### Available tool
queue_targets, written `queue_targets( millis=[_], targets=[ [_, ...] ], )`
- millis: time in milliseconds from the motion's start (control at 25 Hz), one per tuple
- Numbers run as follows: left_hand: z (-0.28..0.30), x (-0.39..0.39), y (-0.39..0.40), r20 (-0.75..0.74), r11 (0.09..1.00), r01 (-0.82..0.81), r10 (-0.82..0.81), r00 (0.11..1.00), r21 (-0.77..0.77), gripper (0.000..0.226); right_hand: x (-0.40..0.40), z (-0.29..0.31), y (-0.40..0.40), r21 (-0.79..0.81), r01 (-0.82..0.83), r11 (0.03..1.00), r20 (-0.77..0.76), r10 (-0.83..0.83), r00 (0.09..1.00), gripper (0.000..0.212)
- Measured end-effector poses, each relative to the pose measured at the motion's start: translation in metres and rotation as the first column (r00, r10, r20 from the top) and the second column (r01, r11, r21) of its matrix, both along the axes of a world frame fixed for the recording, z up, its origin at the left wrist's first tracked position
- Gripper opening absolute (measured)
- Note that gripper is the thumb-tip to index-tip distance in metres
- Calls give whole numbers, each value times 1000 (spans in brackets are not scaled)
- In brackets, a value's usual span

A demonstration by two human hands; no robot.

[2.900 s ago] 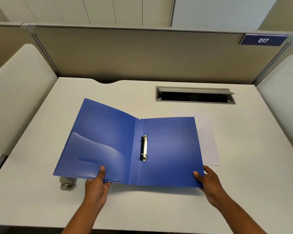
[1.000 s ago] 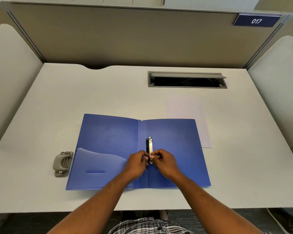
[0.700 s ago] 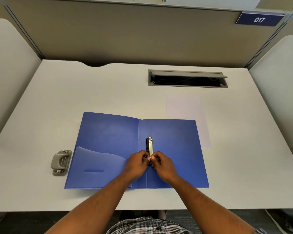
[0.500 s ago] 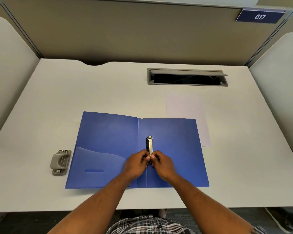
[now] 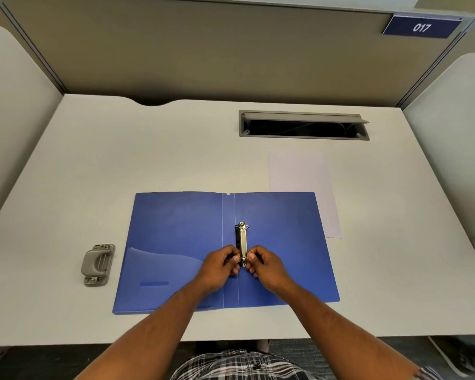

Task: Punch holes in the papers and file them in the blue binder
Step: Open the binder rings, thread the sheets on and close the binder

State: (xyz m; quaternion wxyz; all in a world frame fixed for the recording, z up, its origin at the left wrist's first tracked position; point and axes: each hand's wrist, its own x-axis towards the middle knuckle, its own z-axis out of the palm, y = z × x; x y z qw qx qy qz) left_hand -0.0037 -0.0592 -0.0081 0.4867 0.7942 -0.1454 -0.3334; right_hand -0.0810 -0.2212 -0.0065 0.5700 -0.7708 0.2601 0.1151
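1. Between the fingers point(image 5: 235, 259) of both hands, the near end of the ring clip point(image 5: 242, 239) is covered; we cannot tell whether its near ring is open or closed.
2. Right of the fingers, the binder point(image 5: 285, 242) hides the near left part of the paper point(image 5: 299, 174).
3. Beyond the fingers, the inside of the cable slot point(image 5: 303, 124) is too dark for us to read.
4. Behind the fingers, both forearms run off the lower edge.

Both hands point(image 5: 243, 266) at binder's ring clasp point(image 5: 242, 242)
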Motion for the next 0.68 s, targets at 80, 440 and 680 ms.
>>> queue_targets(
  millis=[80,440,680],
  targets=[
    [0,-2,2,2,1000,-11,11,1000,2,10,-2,-3,6,-60,-1,998,29,2,1000,18],
    [18,16,7,185,995,-38,19,983,97,21,4,9,7,-193,200,960,141,-175,974,4],
    [43,53,-33,279,994,-32,0,960,108,17,42,27,-56,-268,347,899,175,-309,935,12]
  ],
)
